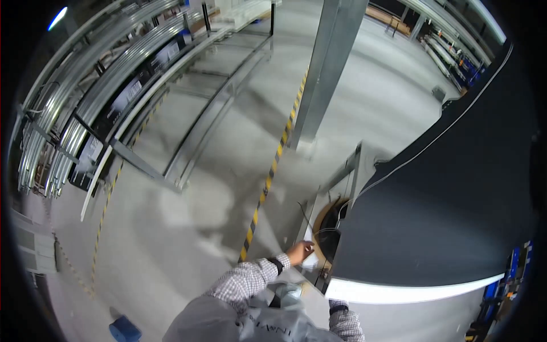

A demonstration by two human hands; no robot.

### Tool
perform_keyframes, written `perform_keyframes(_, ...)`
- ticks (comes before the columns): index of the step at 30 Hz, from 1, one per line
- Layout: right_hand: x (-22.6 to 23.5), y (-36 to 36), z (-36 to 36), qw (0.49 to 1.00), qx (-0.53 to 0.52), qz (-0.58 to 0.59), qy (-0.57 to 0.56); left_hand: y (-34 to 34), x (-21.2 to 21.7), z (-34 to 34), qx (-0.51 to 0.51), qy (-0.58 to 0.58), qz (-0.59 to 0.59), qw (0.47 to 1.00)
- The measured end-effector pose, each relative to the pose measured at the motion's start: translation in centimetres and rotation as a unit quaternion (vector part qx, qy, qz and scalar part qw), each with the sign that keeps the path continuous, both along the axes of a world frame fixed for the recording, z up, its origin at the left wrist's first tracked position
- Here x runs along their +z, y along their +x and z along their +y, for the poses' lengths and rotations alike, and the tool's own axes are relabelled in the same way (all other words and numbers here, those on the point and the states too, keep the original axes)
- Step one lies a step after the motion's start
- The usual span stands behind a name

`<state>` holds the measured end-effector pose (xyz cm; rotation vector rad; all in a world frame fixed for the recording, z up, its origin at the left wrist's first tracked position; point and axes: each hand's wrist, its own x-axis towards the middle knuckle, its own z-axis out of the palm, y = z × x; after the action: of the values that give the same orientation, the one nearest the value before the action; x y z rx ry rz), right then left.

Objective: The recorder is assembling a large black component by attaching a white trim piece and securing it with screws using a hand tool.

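– L hand (301, 252), where's it at?
– Just beside the round reel (328, 239), the one w/ a tan rim & dark middle. Fingers look a bit curled; can't tell if they're pinching anything or touching the rim.
– Reel's pos.?
– Low, by the L edge of the dark desk (427, 228), partly hidden by it. Pale cable (441, 142) runs along that edge of the desktop.
– R hand?
– Out of sight under the desk's white near edge (416, 292), so can't tell its state. Only a checked sleeve (346, 326) & dark wristband (339, 308) show.
– Rest of the area?
– Yellow-&-black tape (266, 188) on the floor (188, 251), nr a grey post (329, 74). Far L, a rack w/ shiny tubes (91, 94). Blue roll (124, 329), lower L.
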<state>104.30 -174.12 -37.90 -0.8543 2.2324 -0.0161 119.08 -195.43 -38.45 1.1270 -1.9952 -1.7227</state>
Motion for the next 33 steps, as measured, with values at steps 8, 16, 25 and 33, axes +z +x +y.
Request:
perform_keyframes(8, -1.1, -1.0, -0.4, 0.991, -0.091, -0.099, -0.006, -6.3, 8.0, -6.0, 0.022, -0.230, 0.252, 0.940)
perform_keyframes(16, -2.4, 2.5, 4.4, 0.944, -0.277, -0.155, -0.093, -3.3, 6.3, -14.4, 0.171, -0.034, 0.125, 0.977)
perform_keyframes(25, -10.7, 2.4, 15.4, 0.966, -0.232, -0.105, -0.055, 11.2, 14.6, -23.5, 0.269, -0.502, -0.119, 0.813)
perform_keyframes(33, -3.0, 8.5, 16.1, 0.868, -0.464, -0.177, -0.017, 10.6, 18.4, -12.1, -0.543, -0.131, -0.278, 0.781)
